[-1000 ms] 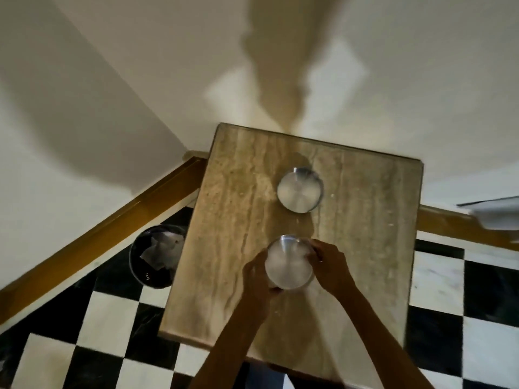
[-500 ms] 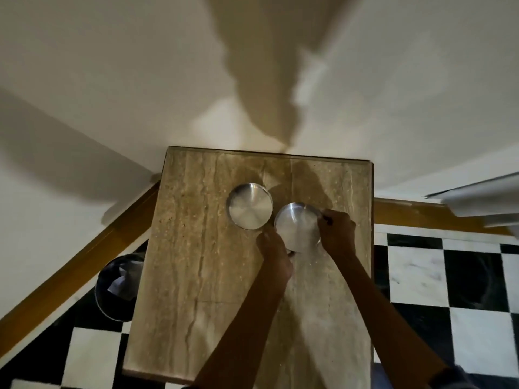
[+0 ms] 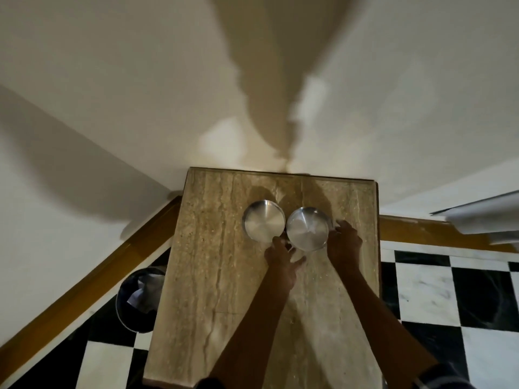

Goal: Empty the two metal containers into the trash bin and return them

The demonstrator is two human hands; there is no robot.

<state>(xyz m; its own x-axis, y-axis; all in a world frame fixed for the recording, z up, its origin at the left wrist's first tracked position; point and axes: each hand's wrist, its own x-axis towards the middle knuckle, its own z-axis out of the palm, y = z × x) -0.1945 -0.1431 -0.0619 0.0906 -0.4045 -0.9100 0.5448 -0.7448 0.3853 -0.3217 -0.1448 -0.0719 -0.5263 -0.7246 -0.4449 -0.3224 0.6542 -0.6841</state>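
Note:
Two round metal containers stand side by side at the far end of the stone table (image 3: 202, 290), almost touching. The left container (image 3: 263, 224) stands free. The right container (image 3: 307, 228) rests on the table with my right hand (image 3: 345, 244) gripping its right rim. My left hand (image 3: 281, 258) is at the container's near-left edge with its fingers spread, its fingertips by the gap between the two containers. The dark trash bin (image 3: 134, 318) stands on the floor left of the table, with crumpled paper inside.
The table stands against a white wall in a corner. A brown skirting board (image 3: 92, 279) runs along the wall behind the bin. Black and white floor tiles (image 3: 438, 293) lie to the right. A white object (image 3: 483, 217) juts in at the right edge.
Both hands carried the right container from the table's middle to the far end and set it beside the other one. My left hand's fingers have now spread off it.

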